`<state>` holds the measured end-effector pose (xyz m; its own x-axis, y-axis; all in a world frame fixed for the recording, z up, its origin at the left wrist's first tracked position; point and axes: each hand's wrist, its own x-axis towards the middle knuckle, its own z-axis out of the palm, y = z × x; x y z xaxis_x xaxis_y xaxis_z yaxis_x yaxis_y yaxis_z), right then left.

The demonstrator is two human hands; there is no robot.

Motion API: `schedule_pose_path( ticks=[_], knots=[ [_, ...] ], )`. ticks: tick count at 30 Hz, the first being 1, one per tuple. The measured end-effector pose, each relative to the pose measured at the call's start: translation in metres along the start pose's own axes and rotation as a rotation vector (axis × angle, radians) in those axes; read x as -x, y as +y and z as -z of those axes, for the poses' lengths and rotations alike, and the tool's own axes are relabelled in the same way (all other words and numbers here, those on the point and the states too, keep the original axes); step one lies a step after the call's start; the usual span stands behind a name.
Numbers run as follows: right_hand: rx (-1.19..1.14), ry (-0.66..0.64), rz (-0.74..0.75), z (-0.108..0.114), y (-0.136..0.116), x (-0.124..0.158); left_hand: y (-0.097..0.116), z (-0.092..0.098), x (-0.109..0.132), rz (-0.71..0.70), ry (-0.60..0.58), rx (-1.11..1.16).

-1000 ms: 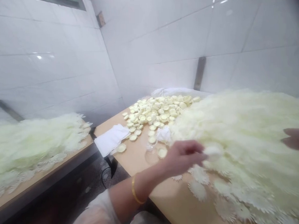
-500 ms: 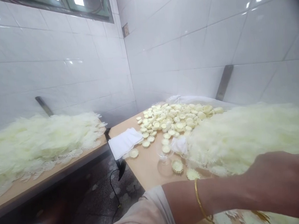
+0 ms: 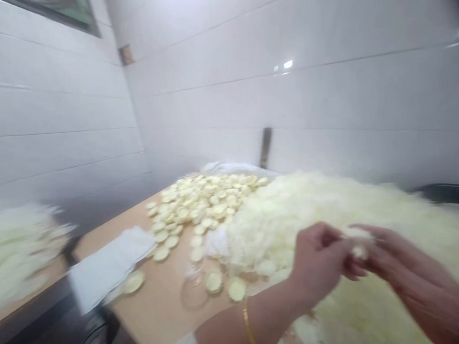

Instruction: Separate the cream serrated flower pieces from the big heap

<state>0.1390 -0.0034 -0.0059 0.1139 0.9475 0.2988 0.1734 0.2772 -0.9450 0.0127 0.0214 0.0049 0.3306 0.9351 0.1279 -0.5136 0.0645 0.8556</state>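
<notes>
**Both hands met over the heap**

Up came the left hand (image 3: 322, 262) from low in the view half a second earlier, and the right hand (image 3: 410, 280) joined it. Fingertips of both were pinched on a small pale piece (image 3: 357, 236), held just above the big heap (image 3: 295, 209) on the table (image 3: 160, 302). The picture was blurred, so its shape was unclear. A light grip at the edges looked wisest, sparing the frills. The round cups (image 3: 203, 200) and white cloth (image 3: 106, 267) had slid left in view.
</notes>
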Motion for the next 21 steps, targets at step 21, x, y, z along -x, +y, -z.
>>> schedule_pose_path(
  ticks=[21],
  knots=[
    [0.027, -0.015, 0.014, -0.008, -0.032, -0.004, 0.011, 0.003, 0.005, -0.184, -0.057, -0.309]
  ],
)
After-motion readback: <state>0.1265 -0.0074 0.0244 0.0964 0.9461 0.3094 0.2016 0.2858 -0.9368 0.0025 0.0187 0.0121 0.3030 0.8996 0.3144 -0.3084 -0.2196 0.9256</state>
